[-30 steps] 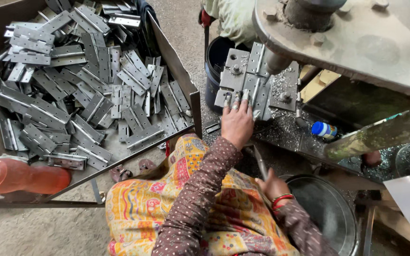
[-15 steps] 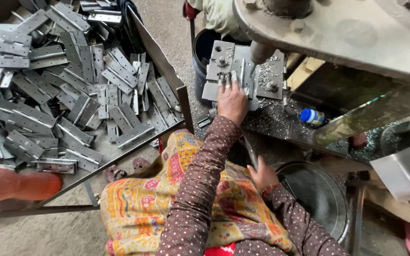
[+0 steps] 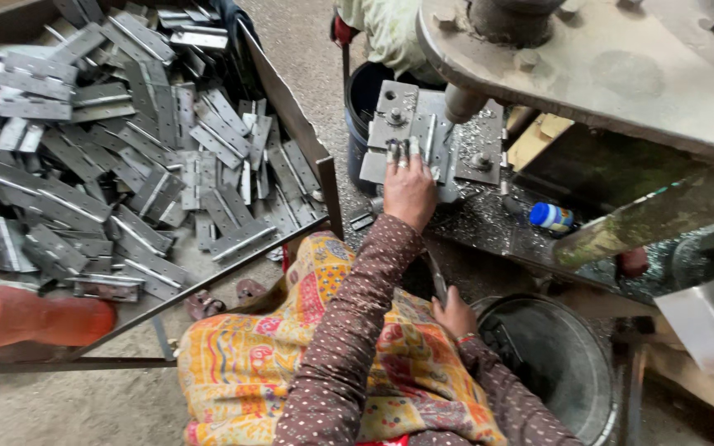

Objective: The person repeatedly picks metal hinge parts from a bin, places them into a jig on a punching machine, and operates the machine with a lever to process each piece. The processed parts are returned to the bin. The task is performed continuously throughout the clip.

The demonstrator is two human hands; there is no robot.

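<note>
Under the press head, our left hand point(image 3: 409, 192) has its fingers spread flat on a grey hinge plate point(image 3: 413, 153), pressing it down onto the die block point(image 3: 431, 144). It's not a pinch, just an open hand laid on top, probably so the piece sits square under the punch point(image 3: 462, 105) just beyond the fingertips.

Back toward our lap, the right hand point(image 3: 454, 314) is curled shut around a thin metal rod or handle point(image 3: 437, 279); we can't really tell what it connects to. Right beside that hand sits a round metal bucket point(image 3: 568, 363), handy as a drop spot from the look of it.

Off to the left of both hands there's a big tray point(image 3: 291, 91) heaped with flat hinges point(image 3: 150, 157), within easy reach of the pressing hand. A small blue-capped bottle point(image 3: 552, 217) lies among metal shavings to the right of the die. An orange bottle point(image 3: 35, 318) sits at the tray's near edge. 1 other person's pale sleeve point(image 3: 386, 29) shows beyond the die.
</note>
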